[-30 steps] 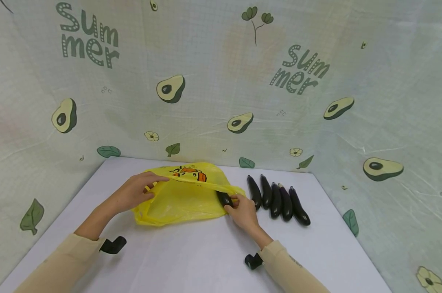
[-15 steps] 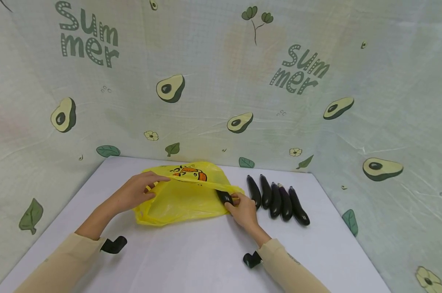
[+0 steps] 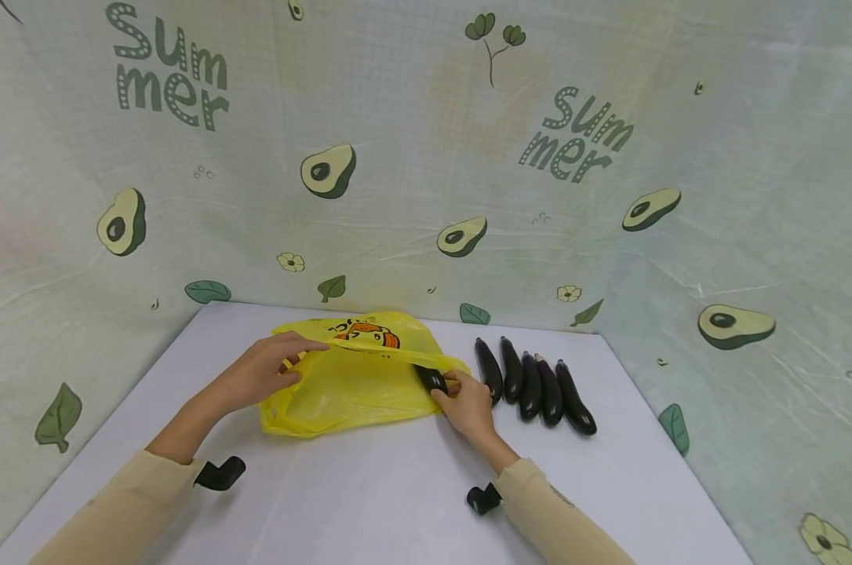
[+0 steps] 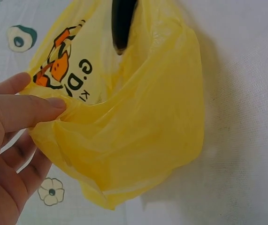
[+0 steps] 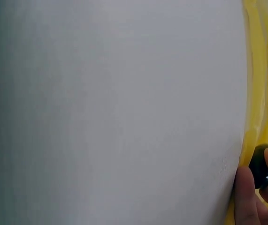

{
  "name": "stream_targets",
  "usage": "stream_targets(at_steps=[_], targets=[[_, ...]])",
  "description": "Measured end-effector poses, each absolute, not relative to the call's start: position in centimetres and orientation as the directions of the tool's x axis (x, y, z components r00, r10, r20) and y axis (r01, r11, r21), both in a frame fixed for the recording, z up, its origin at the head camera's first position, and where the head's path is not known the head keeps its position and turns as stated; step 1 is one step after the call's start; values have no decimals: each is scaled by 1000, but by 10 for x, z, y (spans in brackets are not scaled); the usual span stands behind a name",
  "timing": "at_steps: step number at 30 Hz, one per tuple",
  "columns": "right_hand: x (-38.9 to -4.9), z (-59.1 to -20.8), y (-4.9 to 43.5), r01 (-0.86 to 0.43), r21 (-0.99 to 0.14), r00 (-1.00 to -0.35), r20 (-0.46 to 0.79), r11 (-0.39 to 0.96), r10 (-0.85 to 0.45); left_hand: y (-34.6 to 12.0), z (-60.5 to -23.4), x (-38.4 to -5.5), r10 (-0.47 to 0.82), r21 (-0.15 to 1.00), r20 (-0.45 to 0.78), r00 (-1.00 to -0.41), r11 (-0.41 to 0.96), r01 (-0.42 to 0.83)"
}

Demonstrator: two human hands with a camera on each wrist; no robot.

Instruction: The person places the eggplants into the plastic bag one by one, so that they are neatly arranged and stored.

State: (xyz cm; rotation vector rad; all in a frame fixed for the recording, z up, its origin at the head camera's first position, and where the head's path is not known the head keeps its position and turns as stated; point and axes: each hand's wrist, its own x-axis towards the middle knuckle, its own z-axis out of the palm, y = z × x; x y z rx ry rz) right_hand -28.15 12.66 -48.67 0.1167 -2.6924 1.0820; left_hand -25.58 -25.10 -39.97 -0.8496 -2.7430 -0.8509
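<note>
Head view, centre: I see the left hand [image 3: 262,373] pinching the thin, crinkled plastic rim of a yellow bag [image 3: 358,396]; the right hand [image 3: 471,404] grips a glossy, rounded eggplant [image 3: 430,379] at the bag's mouth. Right of centre, five smooth, elongated eggplants [image 3: 530,388] lie on the surface [image 3: 355,502].

On my feed I see a cream left sleeve [image 3: 115,510] with a broad folded cuff [image 3: 163,475] and a matching right sleeve [image 3: 560,518] bearing a small greyish mark [image 3: 562,496]; beside them I make out stubby, elbow-shaped black fittings [image 3: 221,473].
</note>
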Motion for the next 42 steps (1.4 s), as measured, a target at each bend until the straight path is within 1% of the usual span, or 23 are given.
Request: stream_targets(at_steps=[5, 9, 13, 18, 24, 29, 32, 36, 42], targets=[[-277, -481, 132, -164, -681, -979, 199, 714, -36, -250, -399, -256, 476, 462, 295, -828, 688, 560], [-270, -471, 139, -162, -724, -986, 141, 671, -86, -250, -399, -256, 475, 459, 297, -829, 690, 560], [-264, -458, 154, -172, -749, -985, 135, 640, -107, -250, -397, -255, 474, 460, 299, -828, 689, 560], [-255, -438, 187, -216, -698, -975, 191, 682, -114, -250, -396, -255, 477, 464, 306, -824, 681, 567], [-245, -422, 244, -257, -601, -957, 269, 757, -112, -250, -395, -255, 478, 464, 307, -823, 680, 568], [-241, -416, 291, -285, -502, -938, 322, 816, -129, -250, -396, -255, 474, 456, 302, -827, 690, 562], [-243, -419, 313, -265, -448, -941, 313, 854, -128, -249, -396, -255, 472, 454, 300, -829, 693, 560], [-244, -427, 335, -222, -404, -952, 288, 888, -107, -247, -395, -255, 465, 455, 292, -836, 701, 549], [-246, -440, 358, -183, -392, -964, 253, 902, -86, -244, -392, -257, 458, 462, 283, -843, 705, 538]])
